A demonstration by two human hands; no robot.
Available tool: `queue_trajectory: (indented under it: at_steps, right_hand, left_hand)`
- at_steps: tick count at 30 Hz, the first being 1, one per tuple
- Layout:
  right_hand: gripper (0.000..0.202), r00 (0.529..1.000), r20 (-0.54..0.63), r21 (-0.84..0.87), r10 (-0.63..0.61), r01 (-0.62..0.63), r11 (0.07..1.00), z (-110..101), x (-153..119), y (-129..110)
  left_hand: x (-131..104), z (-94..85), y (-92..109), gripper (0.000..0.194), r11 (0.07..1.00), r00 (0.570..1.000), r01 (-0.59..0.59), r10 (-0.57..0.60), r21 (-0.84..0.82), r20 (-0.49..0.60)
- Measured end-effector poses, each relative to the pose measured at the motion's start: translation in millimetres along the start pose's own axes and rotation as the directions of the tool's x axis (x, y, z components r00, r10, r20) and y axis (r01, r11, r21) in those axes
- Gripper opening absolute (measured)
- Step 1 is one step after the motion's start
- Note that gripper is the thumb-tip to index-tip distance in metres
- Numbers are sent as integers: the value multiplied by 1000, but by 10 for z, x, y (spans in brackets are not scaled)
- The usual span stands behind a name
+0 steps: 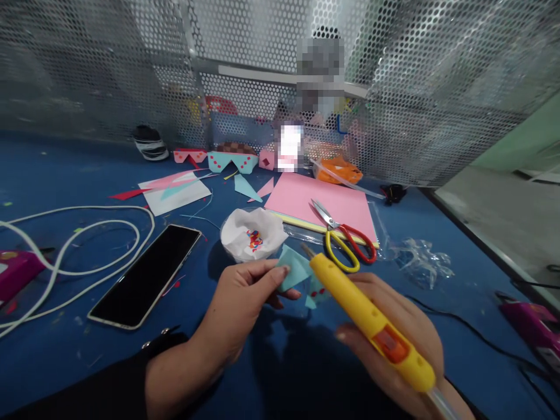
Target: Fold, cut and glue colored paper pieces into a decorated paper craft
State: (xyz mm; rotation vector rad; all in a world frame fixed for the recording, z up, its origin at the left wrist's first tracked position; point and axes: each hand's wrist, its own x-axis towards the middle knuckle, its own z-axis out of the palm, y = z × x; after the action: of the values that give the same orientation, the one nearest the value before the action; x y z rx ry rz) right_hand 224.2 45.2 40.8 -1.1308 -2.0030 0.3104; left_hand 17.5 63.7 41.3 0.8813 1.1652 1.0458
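Between the thumb and fingers of my left hand [251, 294] is a folded light-blue paper piece [294, 269]. My right hand [394, 326] is wrapped round a yellow glue gun [354, 300] with an orange trigger. Its metal nozzle points up and left, close to the right edge of the paper. Part of the paper with small red dots hangs just below the nozzle. Right behind my left hand sits a bowl [252, 233] lined with white paper, with small red, orange and blue bits inside.
Red-and-yellow scissors [339, 233] lie on pink sheets [324, 201] beyond my right hand. A dark phone [146, 277] and a white cable [56, 268] are at left. Paper glasses [233, 162] stand near the perforated metal screen [271, 52]. Crumpled clear plastic [422, 259] lies at right.
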Motion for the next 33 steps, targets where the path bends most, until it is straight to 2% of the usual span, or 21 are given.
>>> queue_trajectory:
  at_steps: [3, 11, 21, 27, 33]
  right_hand:
    - [16, 992, 20, 40, -124, 123, 992, 86, -17, 13]
    - [11, 995, 70, -38, -71, 74, 997, 68, 31, -76]
    - [13, 989, 146, -88, -39, 52, 995, 54, -38, -27]
    - [24, 995, 78, -109, -67, 76, 991, 75, 18, -84]
    - [31, 994, 85, -143, -75, 87, 986, 85, 39, -92]
  left_hand:
    - [5, 1, -7, 20, 997, 1000, 23, -23, -79, 4]
    - [-7, -6, -46, 18, 996, 998, 16, -11, -91, 60]
    - [-18, 1, -31, 19, 996, 999, 9, -5, -84, 52]
    - [-25, 13, -12, 18, 997, 1000, 12, -10, -73, 20]
    - [-22, 8, -22, 15, 998, 1000, -4, 6, -60, 28]
